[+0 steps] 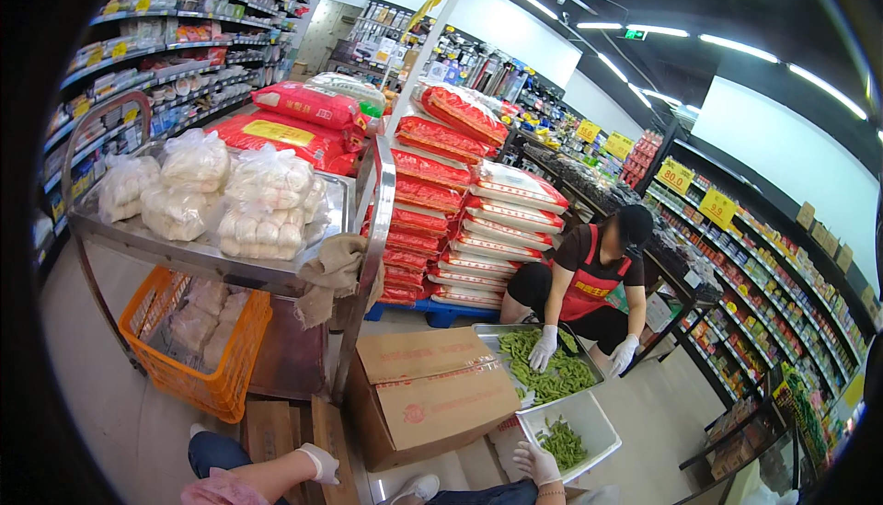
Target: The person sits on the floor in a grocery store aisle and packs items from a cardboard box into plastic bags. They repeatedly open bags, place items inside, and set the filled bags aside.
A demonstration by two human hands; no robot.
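My left hand [321,464], in a white glove, is beside the upright flap of an open cardboard box [332,446] at the bottom. What its fingers do is hard to make out, and I see nothing in them. My right hand [538,463], also gloved, is at the near left edge of a white plastic tub [601,444], its fingers a little apart and holding nothing visible. Green bean pods [562,443] lie in that tub. Beyond it, more green pods [566,367] cover much of a metal tray [488,331].
A co-worker [593,277] crouches behind the tray, one gloved hand on the pods. A closed carton [441,394] stands between my hands. To the left, a metal cart [207,260] carries bagged white buns [265,205] above an orange crate [234,360]. Red-and-white sacks [497,229] are stacked behind.
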